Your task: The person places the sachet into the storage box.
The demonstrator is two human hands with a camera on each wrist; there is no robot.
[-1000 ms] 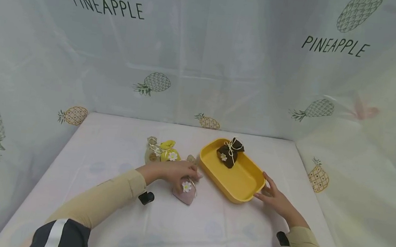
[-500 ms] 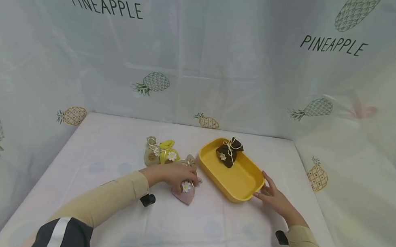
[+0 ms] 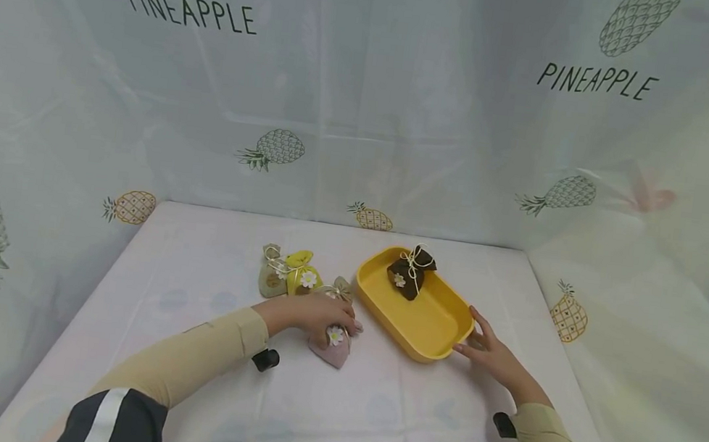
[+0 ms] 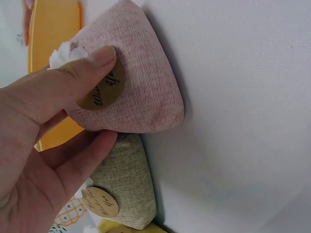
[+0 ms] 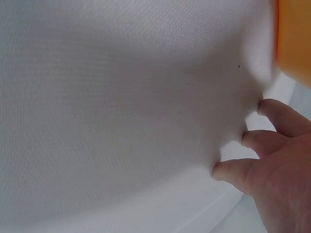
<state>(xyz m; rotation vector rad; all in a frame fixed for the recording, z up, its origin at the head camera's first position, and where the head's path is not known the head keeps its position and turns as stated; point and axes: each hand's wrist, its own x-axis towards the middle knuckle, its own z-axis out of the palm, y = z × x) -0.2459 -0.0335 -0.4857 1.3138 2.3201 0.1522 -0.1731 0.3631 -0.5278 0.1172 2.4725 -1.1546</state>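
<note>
pouches and yellow tray (image 3: 425, 322) on a white-clothed table (image 3: 364, 426). in the head view, the left hand (image 3: 320, 315) covers the neck and upper part of the pink pouch (image 3: 334, 357), which is to the left of the tray. in the left wrist view the top of this pouch is hidden, and the thumb overlaps its round tag (image 4: 111, 91), so the dark lettering is only partly legible. whether the pouch's underside touches the cloth cannot be told. a greenish pouch (image 4: 129, 170), also left of the tray, is half hidden behind the same hand. in the right wrist view, the tray and the right hand (image 3: 498, 359) are cut off by the edge of the view.

the pink pouch is plump, of finely striped woven fabric, tapering to a rounded corner, with a white flower (image 3: 335, 335) whose centre is yellow. the left hand pinches it between thumb and fingers. the right hand is spread at the tray's near right end, thumb and forefinger apart at its rim; how firmly it presses cannot be told.

a dark brown pouch (image 3: 410, 286) tied with pale cord lies inside the tray, at its far end. a yellow pouch (image 3: 292, 286) and a second greenish pouch (image 3: 269, 284) stand side by side, farther left of the tray.
</note>
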